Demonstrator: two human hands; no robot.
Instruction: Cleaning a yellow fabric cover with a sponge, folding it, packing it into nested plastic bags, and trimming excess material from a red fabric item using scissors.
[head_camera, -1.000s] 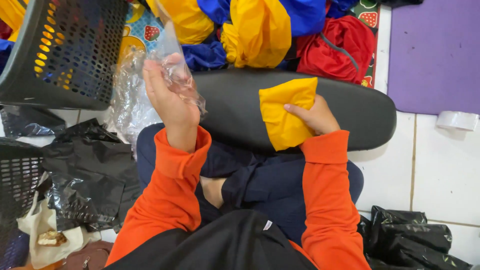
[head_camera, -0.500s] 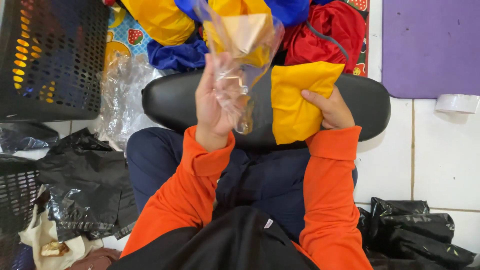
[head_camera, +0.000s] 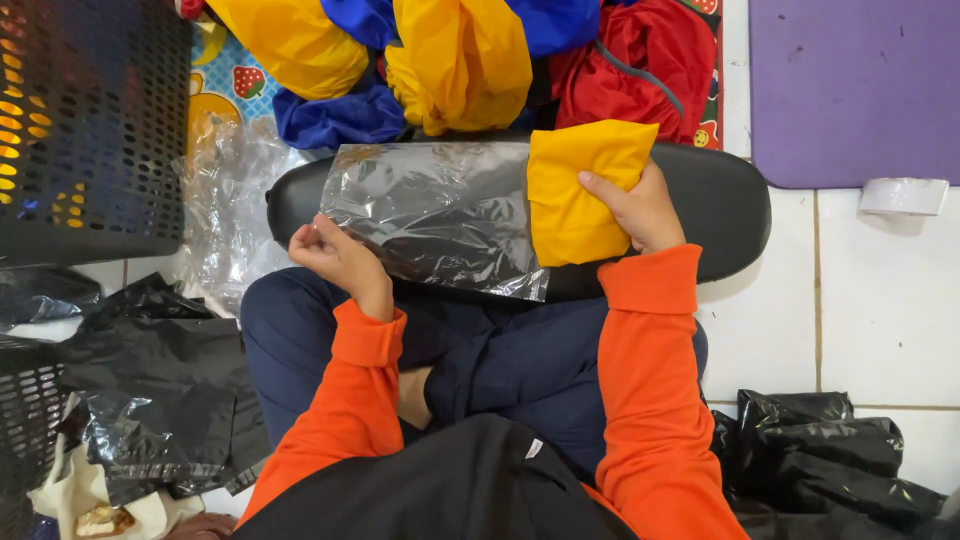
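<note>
A clear plastic bag (head_camera: 430, 215) lies flat on a black padded board (head_camera: 725, 205) across my lap. My left hand (head_camera: 335, 255) pinches the bag's near left corner. To the right, my right hand (head_camera: 635, 210) presses a folded yellow cloth (head_camera: 575, 190) down on the board, touching the bag's right edge. Both of my sleeves are orange.
Yellow (head_camera: 460, 60), blue (head_camera: 335, 115) and red (head_camera: 640, 70) garments are piled beyond the board. A black mesh basket (head_camera: 90, 120) stands at the far left, with loose clear plastic (head_camera: 225, 210) beside it. Black plastic bags (head_camera: 150, 390) lie at the left and at the lower right (head_camera: 830, 450). A purple mat (head_camera: 850, 80) and a tape roll (head_camera: 905, 195) are at the right.
My left hand brought the clear bag down from in front of the camera and laid it flat on the board. The right hand kept hold of the yellow cloth.
</note>
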